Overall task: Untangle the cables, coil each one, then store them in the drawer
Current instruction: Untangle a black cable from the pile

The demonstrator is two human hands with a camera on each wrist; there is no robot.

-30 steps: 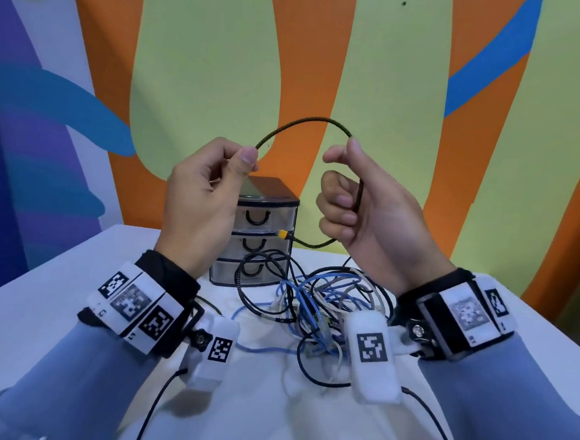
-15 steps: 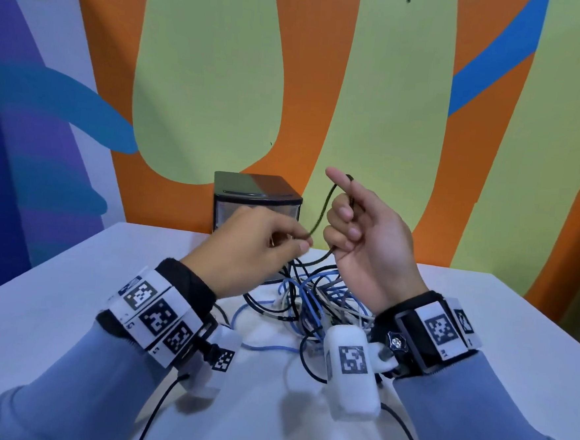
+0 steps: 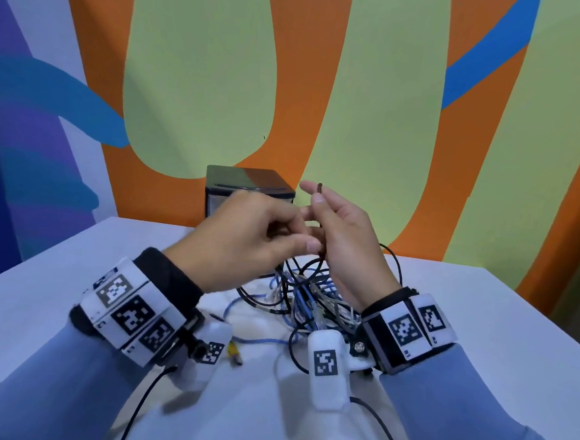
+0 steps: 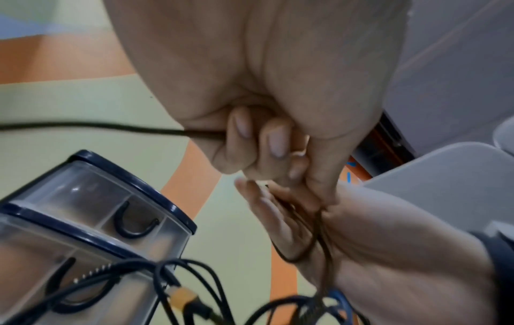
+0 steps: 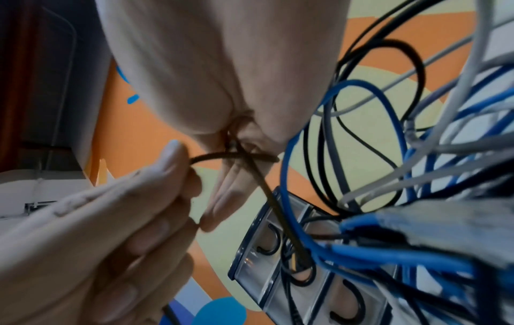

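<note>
The person's left hand (image 3: pixel 246 237) is curled, thumb and fingertips pinching a thin dark braided cable (image 4: pixel 92 127), and it now meets the right hand (image 3: pixel 345 244) just above the table; a second ago the two hands were raised and apart with an arc of that cable stretched between them. The right hand stands upright, palm toward the left; the wrist views show loops of the same cable crossing its palm, a short end poking up beside its fingertips, and how firmly its fingers close on them cannot be told. By the look of it a fresh turn has just been laid onto the coil, so coiling of this first cable seems under way rather than finished. From the hands the cable drops into a tangled heap of blue, white and black cables (image 3: pixel 307 296) on the white table (image 3: pixel 35 305), not yet sorted. Behind the hands, close to the heap, stands a small clear plastic drawer unit with a dark top (image 3: pixel 250 179), its drawers shut with dark loop handles. A painted orange, green and blue wall (image 3: pixel 376 88) rises behind.
</note>
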